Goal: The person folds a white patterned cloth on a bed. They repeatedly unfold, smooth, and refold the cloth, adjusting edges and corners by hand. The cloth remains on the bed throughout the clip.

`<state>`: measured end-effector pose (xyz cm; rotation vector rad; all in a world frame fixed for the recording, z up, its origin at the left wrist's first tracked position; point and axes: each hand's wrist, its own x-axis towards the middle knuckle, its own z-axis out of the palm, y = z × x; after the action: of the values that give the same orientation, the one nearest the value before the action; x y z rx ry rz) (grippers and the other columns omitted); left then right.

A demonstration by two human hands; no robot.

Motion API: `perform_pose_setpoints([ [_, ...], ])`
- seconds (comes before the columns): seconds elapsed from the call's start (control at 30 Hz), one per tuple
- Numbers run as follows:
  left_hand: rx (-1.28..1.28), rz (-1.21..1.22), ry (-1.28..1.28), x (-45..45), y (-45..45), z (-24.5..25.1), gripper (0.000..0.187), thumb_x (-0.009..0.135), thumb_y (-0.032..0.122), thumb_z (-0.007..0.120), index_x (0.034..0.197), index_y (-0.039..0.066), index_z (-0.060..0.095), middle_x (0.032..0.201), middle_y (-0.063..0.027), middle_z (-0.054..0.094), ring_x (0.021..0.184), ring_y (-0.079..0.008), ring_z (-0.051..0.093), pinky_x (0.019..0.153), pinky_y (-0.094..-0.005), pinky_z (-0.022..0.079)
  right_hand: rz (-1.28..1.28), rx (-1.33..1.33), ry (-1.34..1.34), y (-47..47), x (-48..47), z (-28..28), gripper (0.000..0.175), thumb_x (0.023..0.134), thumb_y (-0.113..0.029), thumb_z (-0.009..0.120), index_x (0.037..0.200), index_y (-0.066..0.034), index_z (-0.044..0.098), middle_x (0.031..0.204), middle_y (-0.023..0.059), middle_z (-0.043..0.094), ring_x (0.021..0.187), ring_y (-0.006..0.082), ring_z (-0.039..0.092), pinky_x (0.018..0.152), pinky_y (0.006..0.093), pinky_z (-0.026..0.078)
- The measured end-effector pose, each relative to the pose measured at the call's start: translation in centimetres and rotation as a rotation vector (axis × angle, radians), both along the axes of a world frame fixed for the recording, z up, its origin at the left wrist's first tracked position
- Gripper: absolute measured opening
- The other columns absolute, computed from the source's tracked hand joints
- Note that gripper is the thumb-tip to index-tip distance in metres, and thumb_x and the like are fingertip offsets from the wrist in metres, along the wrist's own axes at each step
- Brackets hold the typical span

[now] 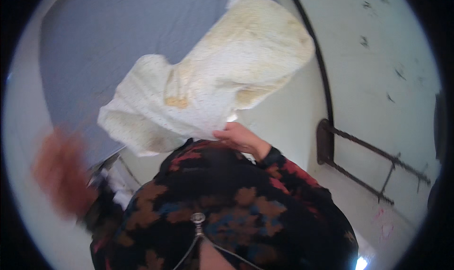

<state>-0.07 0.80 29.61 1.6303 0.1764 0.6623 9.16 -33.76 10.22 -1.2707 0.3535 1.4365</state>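
A white quilted cloth cover, perhaps a pillow protector (pixel 212 64), with yellow and brown stains lies loosely spread before me, partly over a blue-grey sheet-like surface (pixel 117 32). At its near edge, by my waist, my right hand (pixel 241 137) pinches the cloth between thumb and fingers. Off to the left, my left hand (pixel 62 170) is raised near the blue-grey surface's edge, apart from the cloth. Motion blurs it, so its fingers and anything in them cannot be made out.
A dark metal rack with twisted bars (pixel 376 160) juts out at the right. Beside it a black strip (pixel 319 53) curves along the pale wall (pixel 361 67), which bears dark marks. Crumpled whitish fabric (pixel 118 181) lies low at the left beside my sleeve.
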Motion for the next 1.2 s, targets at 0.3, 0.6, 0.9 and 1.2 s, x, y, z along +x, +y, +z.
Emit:
perform_pose_setpoints([
  [0.3, 0.408, -0.067, 0.060, -6.7, -0.1, 0.4, 0.021, 0.097, 0.011, 0.057, 0.116, 0.007, 0.064, 0.113, -0.0098, 0.064, 0.103, -0.0184, 0.060, 0.091, -0.0341, 0.050, -0.034, -0.014, -0.119, 1.9, 2.3, -1.6, 0.025, 0.091, -0.024, 0.075, 0.079, -0.0069, 0.061, 0.068, -0.0003, 0.058, 0.058, 0.0066, 0.052, 0.052, 0.0208, 0.039],
  [0.6, 0.403, -0.014, 0.006, -8.7, -1.7, 0.5, 0.022, 0.098, 0.012, 0.056, 0.117, 0.006, 0.064, 0.114, -0.0099, 0.063, 0.103, -0.0182, 0.060, 0.092, -0.0341, 0.049, 0.107, -0.087, -0.141, 2.7, 3.1, -0.9, 0.026, 0.093, -0.022, 0.072, 0.077, -0.0071, 0.058, 0.064, -0.0005, 0.058, 0.052, 0.0074, 0.052, 0.048, 0.0207, 0.041],
  [0.9, 0.419, 0.004, 0.011, -10.1, -2.1, 0.8, 0.023, 0.098, 0.013, 0.055, 0.118, 0.006, 0.064, 0.114, -0.0100, 0.063, 0.103, -0.0181, 0.060, 0.092, -0.0342, 0.049, 0.077, -0.084, -0.148, 3.0, 3.0, -0.6, 0.024, 0.092, -0.020, 0.073, 0.079, -0.0069, 0.057, 0.065, -0.0003, 0.057, 0.053, 0.0068, 0.053, 0.048, 0.0201, 0.042],
  [1.2, 0.417, 0.003, 0.009, -9.9, -2.2, 0.7, 0.024, 0.098, 0.014, 0.054, 0.119, 0.006, 0.063, 0.115, -0.0101, 0.063, 0.103, -0.0180, 0.059, 0.093, -0.0342, 0.048, 0.070, -0.051, -0.155, 2.6, 2.5, -1.3, 0.024, 0.093, -0.022, 0.072, 0.081, -0.0072, 0.059, 0.067, -0.0016, 0.058, 0.056, 0.0055, 0.054, 0.049, 0.0197, 0.042],
])
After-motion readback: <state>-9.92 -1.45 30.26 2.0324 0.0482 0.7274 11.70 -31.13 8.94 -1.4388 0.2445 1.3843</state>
